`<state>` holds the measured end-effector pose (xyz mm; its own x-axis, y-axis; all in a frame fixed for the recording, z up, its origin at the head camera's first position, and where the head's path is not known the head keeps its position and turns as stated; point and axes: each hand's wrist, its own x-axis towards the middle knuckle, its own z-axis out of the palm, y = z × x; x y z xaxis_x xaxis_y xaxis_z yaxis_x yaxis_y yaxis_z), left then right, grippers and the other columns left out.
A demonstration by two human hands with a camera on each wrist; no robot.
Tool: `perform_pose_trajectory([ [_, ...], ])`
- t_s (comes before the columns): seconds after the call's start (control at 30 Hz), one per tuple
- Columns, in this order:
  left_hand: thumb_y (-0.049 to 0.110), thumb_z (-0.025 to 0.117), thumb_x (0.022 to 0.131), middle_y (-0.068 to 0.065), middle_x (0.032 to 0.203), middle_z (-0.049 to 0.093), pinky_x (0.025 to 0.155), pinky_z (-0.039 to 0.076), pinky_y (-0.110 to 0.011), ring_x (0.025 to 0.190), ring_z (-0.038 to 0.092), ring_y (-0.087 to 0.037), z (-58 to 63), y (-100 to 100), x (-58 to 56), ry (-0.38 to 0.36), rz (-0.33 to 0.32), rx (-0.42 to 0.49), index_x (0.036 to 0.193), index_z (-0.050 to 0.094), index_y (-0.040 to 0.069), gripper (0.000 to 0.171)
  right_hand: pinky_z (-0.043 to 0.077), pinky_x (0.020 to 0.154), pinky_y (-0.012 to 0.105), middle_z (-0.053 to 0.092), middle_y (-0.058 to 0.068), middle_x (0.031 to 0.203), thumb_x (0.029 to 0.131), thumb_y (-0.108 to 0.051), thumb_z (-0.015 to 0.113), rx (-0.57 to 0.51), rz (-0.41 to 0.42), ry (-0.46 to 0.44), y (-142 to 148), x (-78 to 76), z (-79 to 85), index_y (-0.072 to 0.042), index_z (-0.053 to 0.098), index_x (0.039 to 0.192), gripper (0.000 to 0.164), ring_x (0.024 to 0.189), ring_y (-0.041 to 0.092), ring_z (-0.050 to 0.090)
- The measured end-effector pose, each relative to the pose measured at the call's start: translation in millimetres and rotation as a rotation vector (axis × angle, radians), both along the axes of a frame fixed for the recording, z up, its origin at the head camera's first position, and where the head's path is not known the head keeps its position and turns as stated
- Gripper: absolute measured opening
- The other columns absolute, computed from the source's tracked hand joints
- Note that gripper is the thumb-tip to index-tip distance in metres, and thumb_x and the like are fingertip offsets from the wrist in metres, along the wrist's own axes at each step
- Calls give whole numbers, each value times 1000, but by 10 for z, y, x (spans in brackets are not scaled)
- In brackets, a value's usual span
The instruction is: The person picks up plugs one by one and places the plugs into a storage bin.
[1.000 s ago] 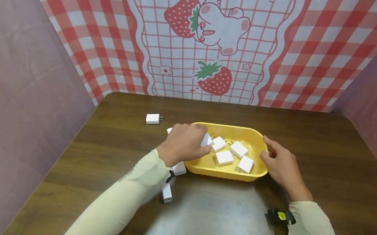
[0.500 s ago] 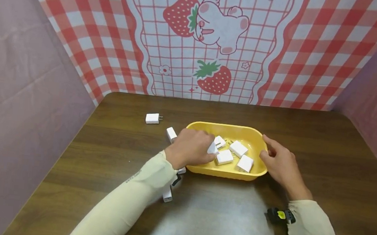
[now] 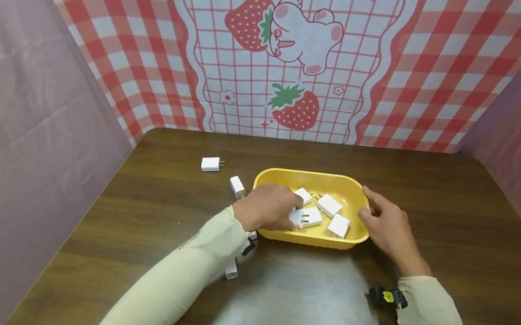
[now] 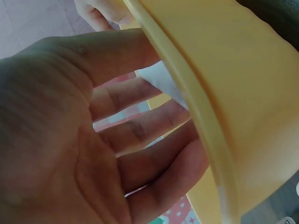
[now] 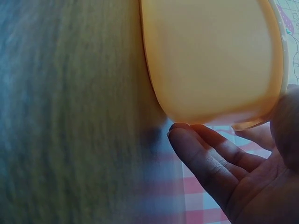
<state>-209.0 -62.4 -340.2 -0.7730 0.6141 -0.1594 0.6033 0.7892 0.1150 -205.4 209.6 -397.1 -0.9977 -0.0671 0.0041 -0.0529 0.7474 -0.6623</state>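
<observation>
A yellow plastic basin (image 3: 309,239) stands on the table with several white charger plugs (image 3: 329,206) lying in it. Over its left part, my left hand (image 3: 269,206) pinches another white charger plug (image 3: 296,217) by its body, prongs pointing right. The left wrist view shows this held plug (image 4: 161,77) between thumb and fingers, partly hidden by the basin's rim. My right hand (image 3: 389,229) holds the basin's right end, thumb at the rim. In the right wrist view its fingers (image 5: 210,163) touch the outer wall.
Left of the basin lie a charger plug with prongs rightward (image 3: 210,164), a second upright-angled plug (image 3: 237,186) and a third nearer the front (image 3: 231,269). One more is mostly hidden under my left wrist. A checked cloth (image 3: 135,38) hangs behind the wooden table (image 3: 139,224).
My left hand has moved right and slightly toward me, carrying its charger plug lower into the basin. The plug's prongs have come into sight. My right hand stays at the basin's end.
</observation>
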Motion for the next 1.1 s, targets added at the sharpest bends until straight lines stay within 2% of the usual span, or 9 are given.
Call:
perform_pose_trajectory([
  [0.2,29,73,93,4,99,68,81,46,-27,83,57,-14,3,25,-25,-107,-14,10,115,72,17,25,48,66,32,54,19,110,100,-22,51,-3,-10,-10,-3,5,6,-14,34,157,60,88,29,50],
  [0.4,24,72,93,4,95,65,77,46,-28,82,57,-16,-22,48,-32,-200,1,2,113,72,16,21,48,66,32,55,20,113,100,-22,51,5,-8,-20,-5,35,-15,-13,34,156,60,89,29,50],
  [0.67,26,71,93,4,98,63,77,45,-28,85,56,-16,-14,84,-65,-227,-3,-65,114,71,16,23,48,65,31,55,20,113,99,-20,52,-3,-8,-14,-14,31,-28,-12,35,156,60,88,29,51],
  [0.93,28,71,94,3,97,63,76,45,-27,84,56,-16,-19,127,-85,-251,6,-90,115,70,15,25,46,67,34,55,20,114,98,-19,52,-2,-3,1,-2,23,-17,-11,36,155,60,89,30,51],
  [1.0,27,71,94,3,95,62,74,45,-27,83,56,-15,-18,131,-93,-254,11,-93,112,70,15,22,46,67,34,55,20,112,98,-19,52,-4,-2,3,1,20,-6,-11,36,155,60,89,30,51],
  [1.1,24,70,94,2,84,59,66,43,-25,74,54,-14,-18,136,-109,-254,16,-95,99,69,15,10,47,66,33,55,20,113,98,-19,52,-11,-2,-1,2,17,7,-11,36,155,60,89,30,51],
])
